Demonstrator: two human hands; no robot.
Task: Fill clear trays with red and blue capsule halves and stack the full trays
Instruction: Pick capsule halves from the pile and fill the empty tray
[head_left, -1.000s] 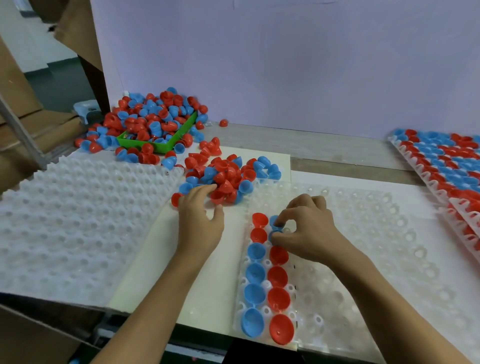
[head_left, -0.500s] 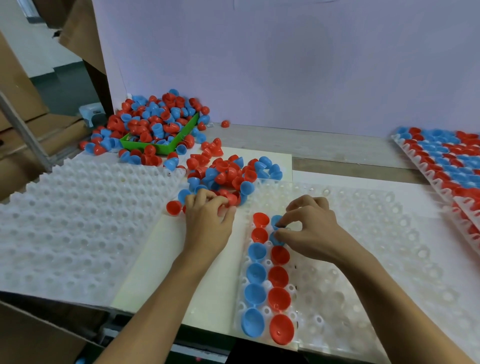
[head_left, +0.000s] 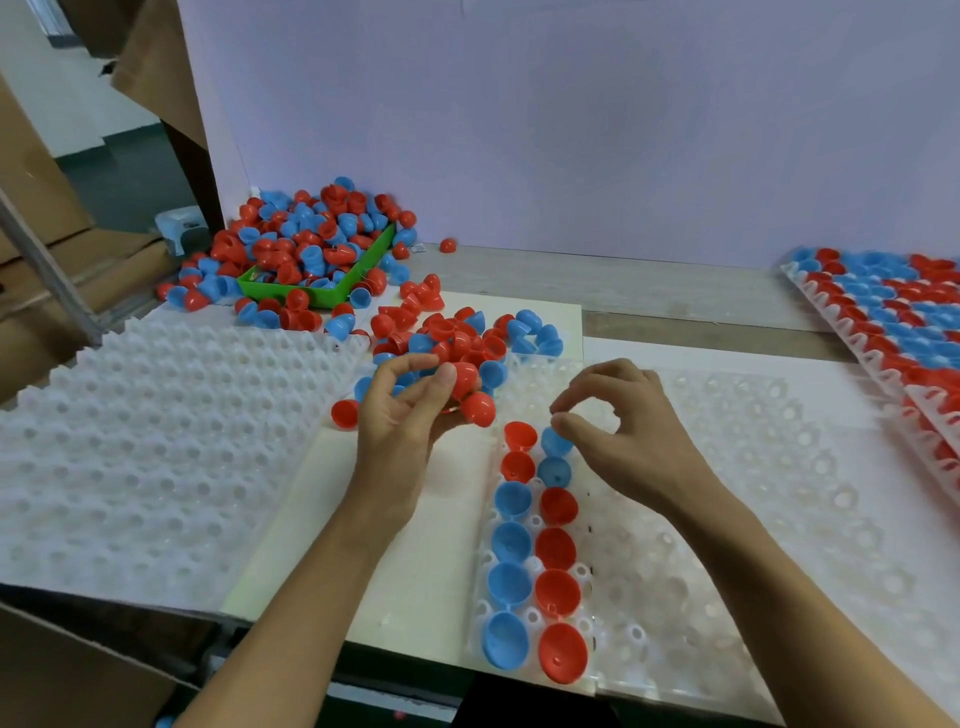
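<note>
Meanwhile the left hand (head_left: 402, 410) held red capsule halves (head_left: 470, 392) just beside the loose pile (head_left: 462, 340) on the desk (head_left: 675, 306), while the right hand (head_left: 623, 431), fingers loosely curled and holding nothing, hovered over the clear tray (head_left: 727, 519) at its topmost blue half (head_left: 553, 441).

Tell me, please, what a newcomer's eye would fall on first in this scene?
First, the heap of red and blue halves spilling over a green tray at the far left. Then the two rows of halves seated in the clear tray at the front, beside the hands: the left hand holds red halves, the right hand hovers over the rows. Full trays lie far right.
</note>
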